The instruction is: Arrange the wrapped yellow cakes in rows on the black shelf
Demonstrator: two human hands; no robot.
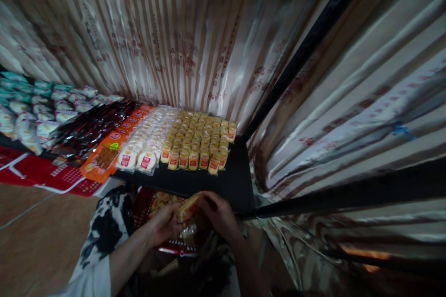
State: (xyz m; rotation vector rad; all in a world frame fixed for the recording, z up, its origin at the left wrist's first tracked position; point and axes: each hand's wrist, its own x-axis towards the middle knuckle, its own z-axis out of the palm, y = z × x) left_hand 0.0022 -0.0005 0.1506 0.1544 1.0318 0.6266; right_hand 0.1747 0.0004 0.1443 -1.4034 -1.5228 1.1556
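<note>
Yellow wrapped snack packs (pixel 188 209) sit bunched between both hands, low centre of the head view, just in front of the black shelf (pixel 240 181). Left hand (pixel 165 225) curls under and around the near end of the bundle, fingers closed on it. Right hand (pixel 218 213) clamps the far end from above, fingers wrapped, thumb side hidden. Bundle is above a red basket (pixel 174 245) that holds more packs; can't tell whether it touches the basket.

On the shelf: yellow pack rows (pixel 200 141) stacked neat, labels forward, front row at the shelf edge. White round packs (pixel 146 141) just beside them on the left, then orange packs (pixel 111 151), dark red packs (pixel 90 127), white-and-green bags (pixel 38 106) further left. Bare shelf strip is right of the yellow rows, by the striped foil curtain (pixel 195 32).

Judgement: to handle this well, keep the bundle squared with even pressure from both ends so packs don't fan out or drop. Keep labels facing the same way as the shelved rows. Lift clear of the shelf lip; the front row looks easy to knock.
</note>
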